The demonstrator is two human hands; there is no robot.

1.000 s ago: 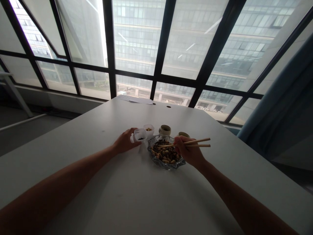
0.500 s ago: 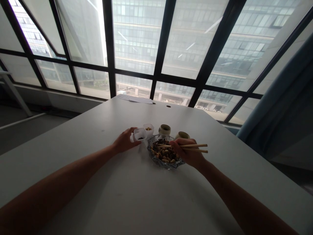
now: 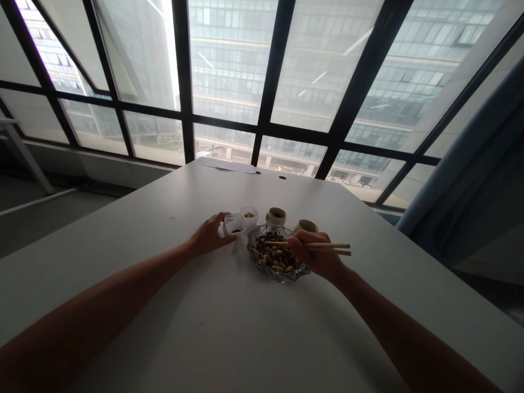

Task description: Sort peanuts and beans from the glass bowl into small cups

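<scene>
My left hand [image 3: 208, 234] is closed around a small white plastic cup [image 3: 234, 223], which has a few dark bits at its bottom. My right hand [image 3: 315, 254] grips a pair of wooden chopsticks [image 3: 329, 249] over a faceted glass bowl [image 3: 278, 277]. Peanuts in their shells [image 3: 276, 262] and dark pieces, perhaps seeds, fill the bowl. The chopstick tips reach into the dark pieces on its far side; whether they pinch one is too small to tell. Just behind the held cup is a second white cup [image 3: 250, 220] with light brown pieces inside.
Two round pale ceramic cups, a left one [image 3: 275, 217] and a right one [image 3: 306, 225], stand behind the bowl. Sheets of paper [image 3: 233, 166] lie at the far end of the white table [image 3: 196, 322]. Windows run beyond it, and a blue curtain [image 3: 462, 158] hangs at right.
The outer ends of the chopsticks have shifted slightly right and down, and the two sticks look closer together. My left hand and its cup stay almost still.
</scene>
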